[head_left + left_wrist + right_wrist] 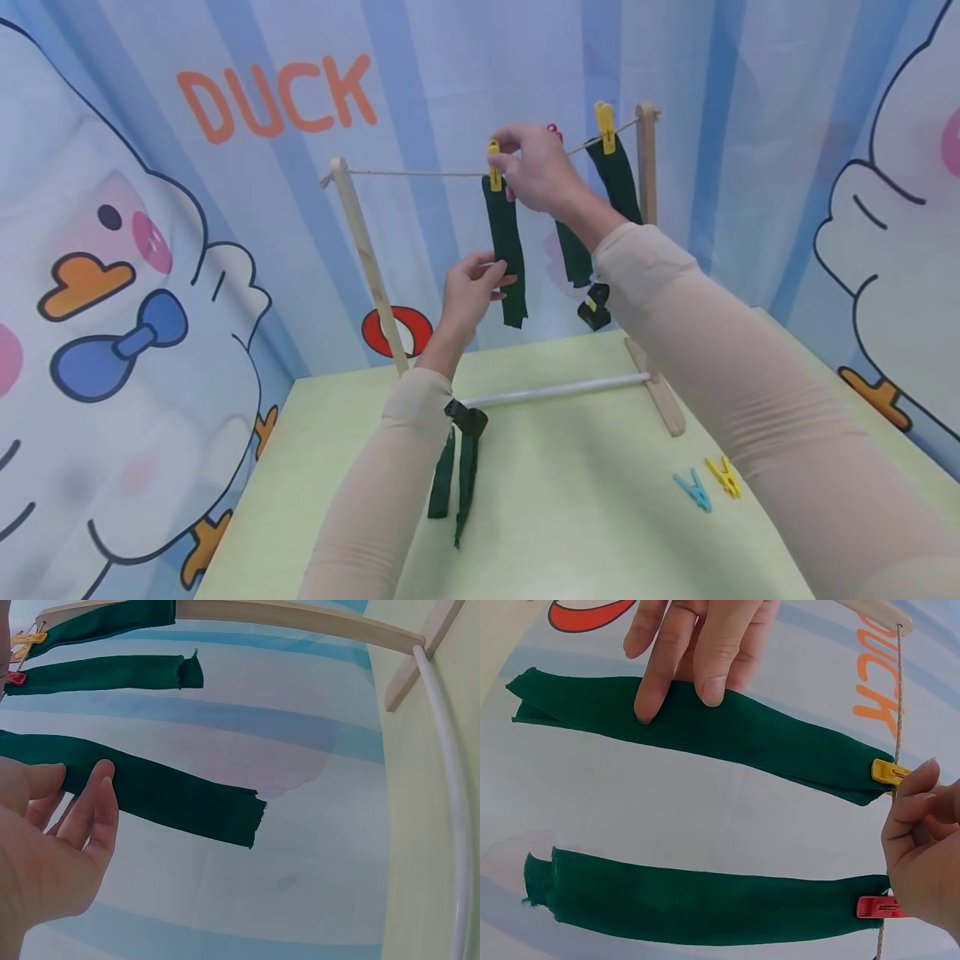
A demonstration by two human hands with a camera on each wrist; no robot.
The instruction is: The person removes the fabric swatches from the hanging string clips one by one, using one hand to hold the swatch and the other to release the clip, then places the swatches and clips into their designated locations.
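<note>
A dark green cloth strip hangs from a rope, its top edge in the jaws of a yellow clothespin. My right hand pinches this clothespin between thumb and fingers, up at the rope. Lower down, the fingers of my left hand touch the same strip along its side, loosely bent. To its right, a second green strip hangs from a red clothespin. A third green strip hangs under another yellow clothespin near the right post.
The rope spans a left wooden post and a right one, joined below by a white rod. Green strips lie on the table beside my left forearm. Blue and yellow clothespins lie at right.
</note>
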